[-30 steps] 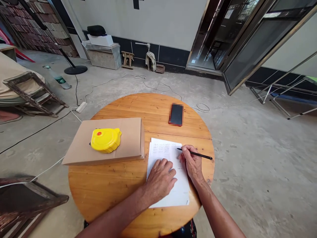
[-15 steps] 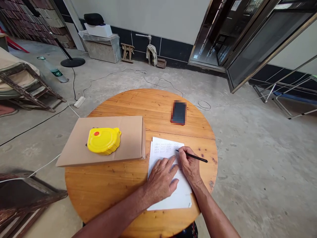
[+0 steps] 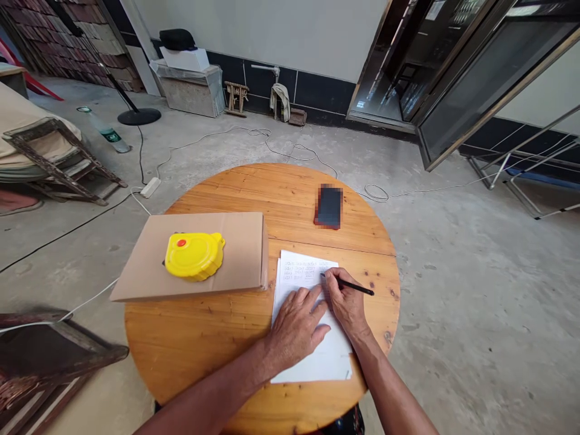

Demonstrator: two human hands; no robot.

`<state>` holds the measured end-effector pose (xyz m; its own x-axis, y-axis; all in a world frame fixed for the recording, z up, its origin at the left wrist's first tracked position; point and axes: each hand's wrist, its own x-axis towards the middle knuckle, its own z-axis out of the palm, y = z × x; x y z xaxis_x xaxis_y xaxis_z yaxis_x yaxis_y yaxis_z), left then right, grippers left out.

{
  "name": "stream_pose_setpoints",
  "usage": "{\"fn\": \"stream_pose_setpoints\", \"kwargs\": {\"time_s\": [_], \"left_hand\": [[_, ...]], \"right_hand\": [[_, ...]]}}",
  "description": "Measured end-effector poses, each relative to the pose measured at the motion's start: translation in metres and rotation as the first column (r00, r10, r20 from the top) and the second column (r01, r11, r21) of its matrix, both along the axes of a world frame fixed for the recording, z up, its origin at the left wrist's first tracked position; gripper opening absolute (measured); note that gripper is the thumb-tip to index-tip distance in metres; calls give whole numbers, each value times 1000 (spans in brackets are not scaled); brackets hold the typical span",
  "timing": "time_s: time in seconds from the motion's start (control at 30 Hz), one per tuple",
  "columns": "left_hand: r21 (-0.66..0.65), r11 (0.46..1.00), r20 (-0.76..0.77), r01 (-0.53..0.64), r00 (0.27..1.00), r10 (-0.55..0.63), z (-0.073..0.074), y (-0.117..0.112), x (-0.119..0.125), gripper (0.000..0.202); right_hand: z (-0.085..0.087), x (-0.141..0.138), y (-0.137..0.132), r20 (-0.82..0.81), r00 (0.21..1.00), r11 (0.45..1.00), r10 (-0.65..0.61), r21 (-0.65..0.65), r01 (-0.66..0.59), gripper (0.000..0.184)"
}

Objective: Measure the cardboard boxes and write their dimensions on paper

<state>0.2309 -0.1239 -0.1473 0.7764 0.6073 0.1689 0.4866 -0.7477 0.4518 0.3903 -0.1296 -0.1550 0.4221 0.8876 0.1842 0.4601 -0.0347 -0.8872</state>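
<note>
Left hand (image 3: pixel 296 326) is now lying flatter on the sheets of paper (image 3: pixel 312 365), fingers reaching toward the pen, where a second ago they were curling; it is grasping nothing. Right hand (image 3: pixel 348 305) is pinching a black pen (image 3: pixel 357 286), its tail now sitting closer in and its tip pointing at the handwritten rows beyond the left fingertips. Reading this as writing being under way, the left hand steadying the page. Both hands are covering part of the page; whether the tip is touching, cannot tell. Left of the hands, a cardboard box (image 3: pixel 244 241) is carrying a yellow case (image 3: pixel 194 257), both staying outside the pen's reach. Beyond the right hand, a blurred dark slab (image 3: pixel 330 206) is lying on the round bench (image 3: pixel 194 338), not obstructing.
</note>
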Motion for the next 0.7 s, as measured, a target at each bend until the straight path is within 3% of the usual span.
{"fn": "stream_pose_setpoints", "kwargs": {"time_s": [0.33, 0.7], "left_hand": [[12, 1000, -24, 3, 1000, -3, 1, 1, 0, 39], [23, 999, -38, -25, 999, 26, 0, 3, 4, 35]], "right_hand": [[-1, 3, -5, -64, 992, 993, -108, 40, 110, 24], [2, 1, -2, -52, 995, 996, -86, 32, 88, 24]]}}
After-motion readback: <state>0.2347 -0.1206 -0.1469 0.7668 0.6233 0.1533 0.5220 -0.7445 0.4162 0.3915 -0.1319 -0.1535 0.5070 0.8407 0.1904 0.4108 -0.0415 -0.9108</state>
